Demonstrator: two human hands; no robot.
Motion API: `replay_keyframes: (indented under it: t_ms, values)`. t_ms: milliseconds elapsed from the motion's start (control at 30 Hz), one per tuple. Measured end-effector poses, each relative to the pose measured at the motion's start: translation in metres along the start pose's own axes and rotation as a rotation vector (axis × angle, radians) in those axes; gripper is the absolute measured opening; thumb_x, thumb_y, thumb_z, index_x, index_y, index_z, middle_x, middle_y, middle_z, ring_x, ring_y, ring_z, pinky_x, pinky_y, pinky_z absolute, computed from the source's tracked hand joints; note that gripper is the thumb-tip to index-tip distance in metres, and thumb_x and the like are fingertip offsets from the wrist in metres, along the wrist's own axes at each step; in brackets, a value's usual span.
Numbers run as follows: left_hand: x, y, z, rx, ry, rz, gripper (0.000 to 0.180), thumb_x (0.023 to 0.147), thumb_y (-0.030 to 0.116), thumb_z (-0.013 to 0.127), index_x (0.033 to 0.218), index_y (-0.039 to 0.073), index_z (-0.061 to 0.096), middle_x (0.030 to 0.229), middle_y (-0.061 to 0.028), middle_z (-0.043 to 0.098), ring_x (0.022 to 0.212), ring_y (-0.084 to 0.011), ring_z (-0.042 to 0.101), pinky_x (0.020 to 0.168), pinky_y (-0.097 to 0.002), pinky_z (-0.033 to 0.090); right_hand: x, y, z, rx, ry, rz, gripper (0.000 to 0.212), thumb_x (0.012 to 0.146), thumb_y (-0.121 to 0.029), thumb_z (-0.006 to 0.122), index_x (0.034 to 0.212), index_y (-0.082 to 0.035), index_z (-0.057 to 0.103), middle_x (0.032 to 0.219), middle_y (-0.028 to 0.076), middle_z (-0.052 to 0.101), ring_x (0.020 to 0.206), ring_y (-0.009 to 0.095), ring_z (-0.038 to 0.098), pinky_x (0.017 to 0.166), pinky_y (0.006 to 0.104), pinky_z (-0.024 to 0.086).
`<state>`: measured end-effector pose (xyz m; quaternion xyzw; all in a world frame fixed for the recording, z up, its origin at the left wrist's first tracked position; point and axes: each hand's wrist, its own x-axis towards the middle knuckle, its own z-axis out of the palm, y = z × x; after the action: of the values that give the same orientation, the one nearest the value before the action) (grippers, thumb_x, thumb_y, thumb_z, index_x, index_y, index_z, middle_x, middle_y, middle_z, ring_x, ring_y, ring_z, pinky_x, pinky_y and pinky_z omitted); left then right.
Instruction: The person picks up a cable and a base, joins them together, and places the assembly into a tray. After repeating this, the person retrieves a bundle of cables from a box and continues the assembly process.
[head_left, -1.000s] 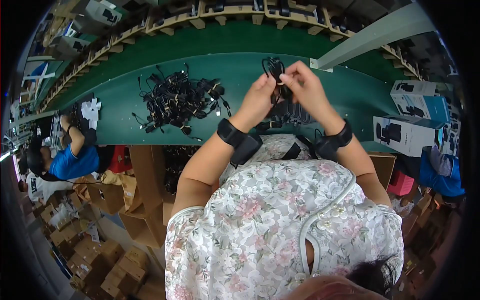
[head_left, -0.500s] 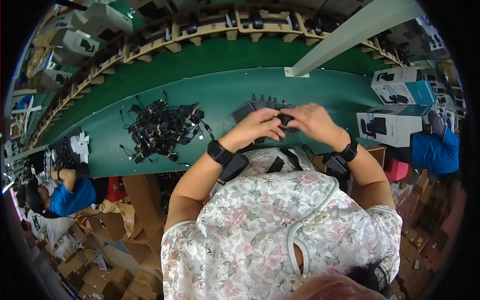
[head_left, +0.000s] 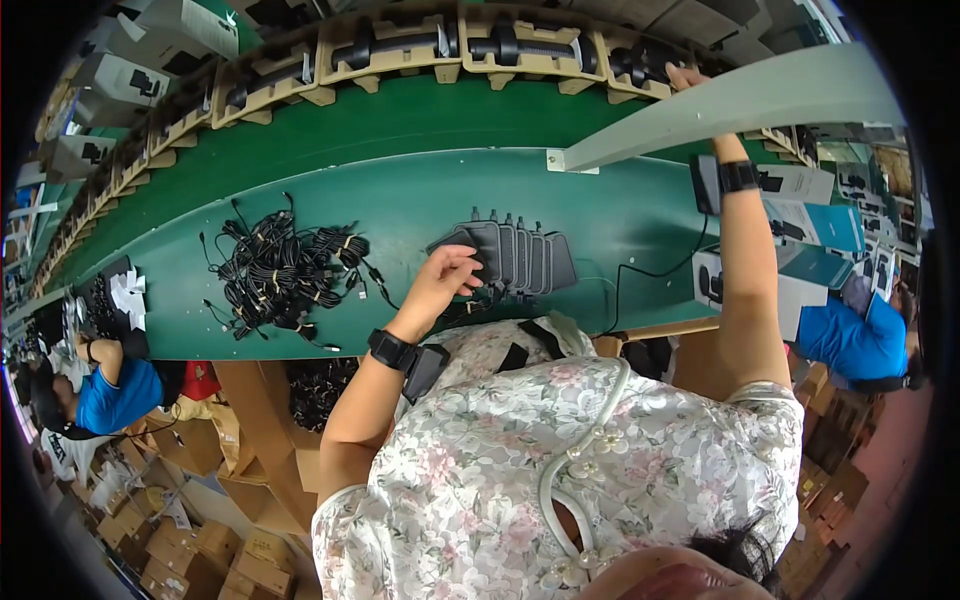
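My left hand (head_left: 447, 283) hovers at the left end of a row of flat dark grey panels (head_left: 535, 262), its fingers loosely bent and apart, with nothing visible in them. The panels overlap like fanned cards, and small black stubs stick up along their far edge. My right arm stretches far forward past the grey post. At its end, my right hand (head_left: 688, 78) reaches to a brown moulded tray (head_left: 628, 86) with black parts in it; whether the fingers grip anything is hidden. Left of the panels lies a pile of bundled black cables (head_left: 275, 265).
A slanting grey post (head_left: 700, 118) stands between me and the trays on the right. Brown trays (head_left: 390, 72) line the far side. Printed boxes (head_left: 815, 225) sit at right, near a person in blue (head_left: 850, 335); another person in blue (head_left: 125, 395) is at left.
My hands were together over the panels around a small black thing. Now the right has gone forward to a tray, and the left has drawn back leftward, uncovering the panels.
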<state>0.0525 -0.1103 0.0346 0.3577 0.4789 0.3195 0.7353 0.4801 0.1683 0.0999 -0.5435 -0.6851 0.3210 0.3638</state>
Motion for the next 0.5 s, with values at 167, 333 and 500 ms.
replay_keyframes:
  t_ms: [167, 333, 500]
  values:
    - [-0.010, -0.005, 0.004, -0.078, 0.114, -0.023, 0.022, 0.088, 0.009, 0.048, 0.110, 0.004, 0.047, 0.098, -0.0076, 0.059, 0.077, -0.0128, 0.059, 0.065, -0.0232, 0.046, 0.043, -0.054, 0.030, -0.455, 0.044, 0.326, 0.040, 0.086, -0.037, 0.051, 0.097, 0.001, 0.060, 0.081, 0.016, 0.063, 0.078, 0.028, 0.060, 0.070, 0.0392, 0.046]
    - [-0.012, -0.003, 0.004, -0.080, 0.118, -0.058, 0.023, 0.090, 0.012, 0.048, 0.111, 0.003, 0.048, 0.101, -0.0073, 0.058, 0.081, -0.0132, 0.058, 0.069, -0.0244, 0.046, 0.077, -0.030, 0.006, -1.150, -0.148, 0.136, 0.042, 0.088, -0.037, 0.044, 0.099, 0.000, 0.059, 0.087, 0.021, 0.060, 0.086, 0.038, 0.057, 0.073, 0.0438, 0.045]
    - [-0.018, -0.005, 0.002, -0.115, 0.170, -0.051, 0.023, 0.090, 0.010, 0.047, 0.111, 0.003, 0.048, 0.101, -0.0074, 0.058, 0.081, -0.0133, 0.058, 0.069, -0.0244, 0.046, 0.102, -0.006, 0.029, -1.285, -0.297, 0.026, 0.038, 0.089, -0.033, 0.041, 0.107, -0.001, 0.055, 0.092, 0.019, 0.060, 0.087, 0.035, 0.057, 0.075, 0.0402, 0.045]
